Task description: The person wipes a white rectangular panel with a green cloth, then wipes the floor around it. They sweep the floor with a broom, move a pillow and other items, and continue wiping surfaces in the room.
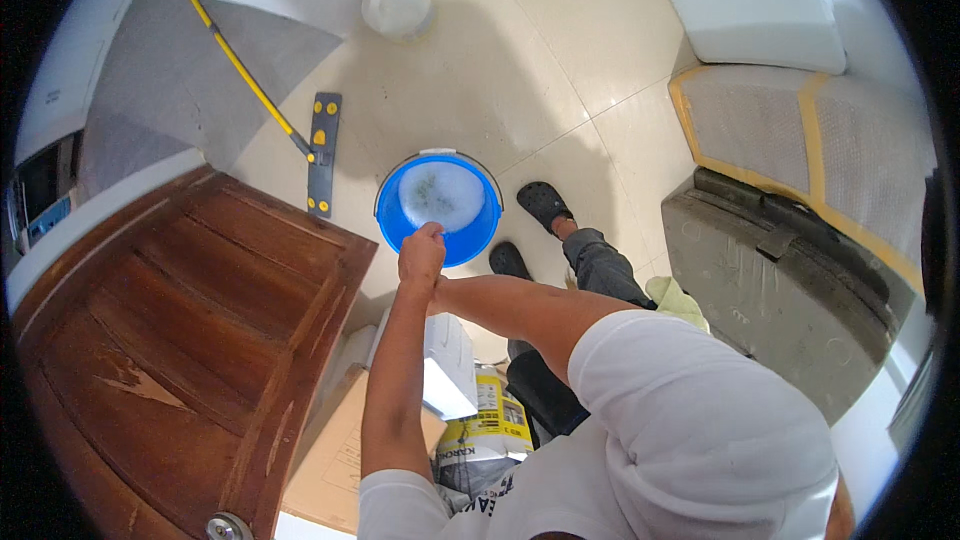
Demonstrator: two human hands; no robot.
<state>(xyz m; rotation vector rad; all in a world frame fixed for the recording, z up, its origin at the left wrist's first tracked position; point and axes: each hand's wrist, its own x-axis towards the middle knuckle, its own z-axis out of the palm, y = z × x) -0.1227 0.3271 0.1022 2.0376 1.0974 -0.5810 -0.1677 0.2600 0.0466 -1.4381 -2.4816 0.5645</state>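
Observation:
A blue plastic bucket (480, 219) stands on the tiled floor, with white foam (457, 184) and a darker, dirty-looking patch inside. Its wire handle lies around the rim, a white grip at the far side. My left hand (421, 255) is curled over the bucket's near edge; whether anything is inside it is hidden. Close behind the left wrist is my right hand (437, 295), mostly covered by the left forearm, so its fingers do not show. To the left of the bucket lies a flat mop head (322, 180), joined to a yellow pole (244, 75).
A brown wooden door (195, 315) fills the lower left. Cardboard boxes (330, 457) and a KARCHER bag (487, 420) sit close to my body. Rightward are a grey case (750, 277) and a bubble-wrapped item (772, 120). A whitish tub (397, 7) stands beyond the bucket.

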